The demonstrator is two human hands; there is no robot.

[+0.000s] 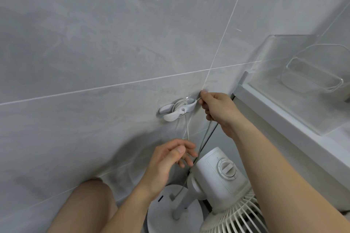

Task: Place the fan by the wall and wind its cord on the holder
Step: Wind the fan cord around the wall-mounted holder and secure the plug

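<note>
Grey tiled wall (94, 43), fan (223, 181) parked at its foot, cord (205, 138) partly wound on holder (176, 108)

R hand (217, 111) pinches cord just beside holder; L hand (170, 157) relaxed, gripping nothing, w/ a strand at its fingertips. Cord looks thin, limp, light & prob. slippery: best pinched close to holder, kept taut so loops don't slide off
</note>
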